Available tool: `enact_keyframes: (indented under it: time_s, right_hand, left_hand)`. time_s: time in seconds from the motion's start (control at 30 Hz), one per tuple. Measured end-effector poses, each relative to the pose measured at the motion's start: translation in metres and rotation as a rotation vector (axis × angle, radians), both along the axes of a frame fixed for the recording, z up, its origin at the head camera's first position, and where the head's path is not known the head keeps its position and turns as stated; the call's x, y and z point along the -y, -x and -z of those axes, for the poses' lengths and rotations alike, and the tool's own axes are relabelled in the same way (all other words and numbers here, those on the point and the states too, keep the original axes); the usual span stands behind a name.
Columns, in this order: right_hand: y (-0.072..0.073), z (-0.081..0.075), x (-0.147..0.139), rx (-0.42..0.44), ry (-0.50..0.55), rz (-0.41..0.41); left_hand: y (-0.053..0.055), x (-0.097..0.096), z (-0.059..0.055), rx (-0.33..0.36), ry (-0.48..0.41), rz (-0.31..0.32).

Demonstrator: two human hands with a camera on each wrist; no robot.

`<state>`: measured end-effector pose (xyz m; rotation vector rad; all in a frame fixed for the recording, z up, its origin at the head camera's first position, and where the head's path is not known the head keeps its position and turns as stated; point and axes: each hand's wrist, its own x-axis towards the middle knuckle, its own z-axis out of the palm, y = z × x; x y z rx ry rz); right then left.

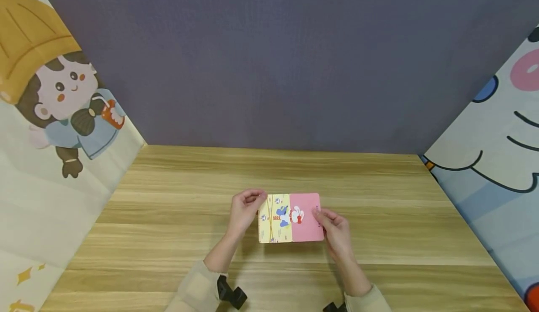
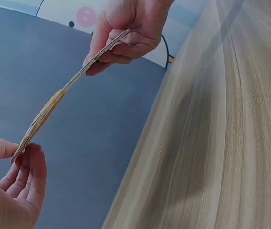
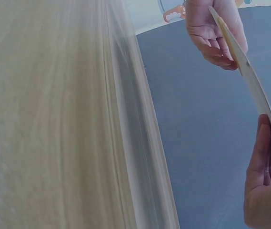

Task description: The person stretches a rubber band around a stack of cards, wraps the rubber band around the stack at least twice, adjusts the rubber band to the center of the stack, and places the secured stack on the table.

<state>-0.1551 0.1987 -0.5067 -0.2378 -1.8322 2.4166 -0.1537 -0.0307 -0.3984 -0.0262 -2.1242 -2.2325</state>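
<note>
A small booklet [image 1: 305, 228] with a pink half and a yellow printed half is held up above the table, cartoon animals at its middle. Thin yellow rubber bands [image 1: 271, 218] cross over the yellow half. My left hand [image 1: 244, 210] pinches the booklet's upper left corner between thumb and fingers. With its thumb on the front, my right hand [image 1: 337, 231] grips the pink half's right edge. Edge-on in the left wrist view, the booklet [image 2: 80, 74] shows several thin layers and a slight bend. The right wrist view shows fingers [image 3: 261, 148] behind its lower end.
The wood-grain table [image 1: 177, 209] spreads beneath both hands. A dark grey-blue wall [image 1: 269, 64] stands along its far edge. Cartoon-printed panels close off the left [image 1: 63, 171] and right [image 1: 505, 199] sides. Black straps with mounts [image 1: 230, 293] sit at the wrists.
</note>
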Motion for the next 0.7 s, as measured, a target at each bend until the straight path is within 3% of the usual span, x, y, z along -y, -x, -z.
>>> enact_keyframes:
  time_s: [0.17, 0.4, 0.7]
  right_hand:
    - [-0.001, -0.001, 0.005, -0.001, -0.049, -0.013]
    - [-0.003, -0.001, 0.008, 0.008, -0.066, -0.023]
    - [-0.005, -0.004, 0.017, 0.016, -0.062, -0.026]
  left_hand:
    - [0.007, 0.003, 0.015, 0.008, 0.034, 0.036]
    - [-0.004, 0.003, -0.005, 0.025, 0.046, 0.062]
    - [-0.005, 0.004, -0.006, 0.022, 0.089, 0.108]
